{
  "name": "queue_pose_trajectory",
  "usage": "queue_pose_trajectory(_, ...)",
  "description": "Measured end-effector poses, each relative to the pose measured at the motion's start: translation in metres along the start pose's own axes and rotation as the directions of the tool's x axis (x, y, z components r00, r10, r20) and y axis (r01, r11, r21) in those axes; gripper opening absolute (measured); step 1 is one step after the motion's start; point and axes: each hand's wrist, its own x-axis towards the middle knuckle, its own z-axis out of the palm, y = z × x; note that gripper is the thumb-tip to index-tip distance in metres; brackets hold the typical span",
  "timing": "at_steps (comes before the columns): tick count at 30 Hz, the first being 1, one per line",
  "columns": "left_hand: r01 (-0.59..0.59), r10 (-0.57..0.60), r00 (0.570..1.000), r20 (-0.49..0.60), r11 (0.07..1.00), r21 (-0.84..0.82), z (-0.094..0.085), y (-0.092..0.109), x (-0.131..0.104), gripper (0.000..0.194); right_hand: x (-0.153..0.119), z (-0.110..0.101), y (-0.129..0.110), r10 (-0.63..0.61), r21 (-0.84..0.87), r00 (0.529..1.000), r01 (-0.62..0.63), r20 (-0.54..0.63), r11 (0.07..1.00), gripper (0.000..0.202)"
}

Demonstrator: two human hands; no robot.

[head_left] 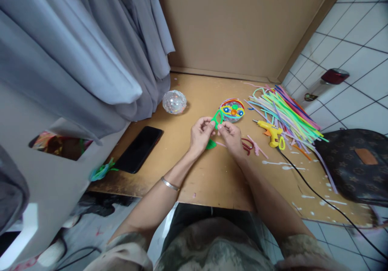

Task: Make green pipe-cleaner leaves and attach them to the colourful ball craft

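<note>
While the left hand (200, 134) and right hand (231, 136) pinch its lower part between thumbs and fingers, the green loop (216, 114) sits near the decorated clear ball (233, 112) | handling: likely light, bendable, hardly slippery | hold: best low, as squeezing the curve could deform it

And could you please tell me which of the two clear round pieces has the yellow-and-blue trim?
The round piece just beyond the right hand; the other piece, nearer the grey cloth, lacks that trim and its orange centre.
</note>
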Motion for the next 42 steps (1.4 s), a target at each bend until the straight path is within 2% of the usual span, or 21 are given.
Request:
queue_pose_trajectory(3,-0.001,0.0,0.999,-0.046,1.0,-0.027,0.001,0.004,0.0012,0.03,-0.0016,0.0017,-0.0017,0.007,-0.004,1.0,-0.007,-0.009,1.0,0.036)
queue_pose_trajectory(18,-0.037,0.04,0.999,-0.032,0.996,0.075,0.0009,0.0058,-0.0008,0.018,-0.0002,0.0016,-0.002,-0.027,-0.055,0.999,0.026,-0.025,0.998,0.033)
queue_pose_trajectory(25,-0.048,0.058,0.996,-0.064,0.989,0.14,0.0009,0.006,-0.0016,0.017,-0.0024,0.0024,-0.003,-0.042,-0.107,0.999,0.039,-0.029,0.994,0.029)
queue_pose_trajectory(30,-0.025,0.031,0.997,-0.068,0.995,0.094,0.0007,0.0038,0.001,0.014,-0.0029,0.0032,-0.0023,-0.039,-0.097,0.999,0.037,-0.021,0.995,0.028)
queue_pose_trajectory(35,0.024,-0.024,0.999,-0.022,1.0,-0.019,0.0012,0.0054,0.0016,0.022,-0.004,0.0039,-0.0021,-0.017,0.036,1.0,0.017,0.002,0.999,0.019)
queue_pose_trajectory(38,0.029,-0.027,0.999,0.021,0.998,-0.063,0.0022,0.0056,0.0017,0.031,-0.0049,0.0034,-0.0033,-0.01,0.042,1.0,0.009,0.01,0.999,0.017)
queue_pose_trajectory(42,0.032,-0.032,0.999,0.003,0.995,-0.096,0.0036,0.0033,0.002,0.041,-0.0039,0.0023,-0.0025,-0.017,0.059,1.0,0.017,-0.01,0.998,0.016)
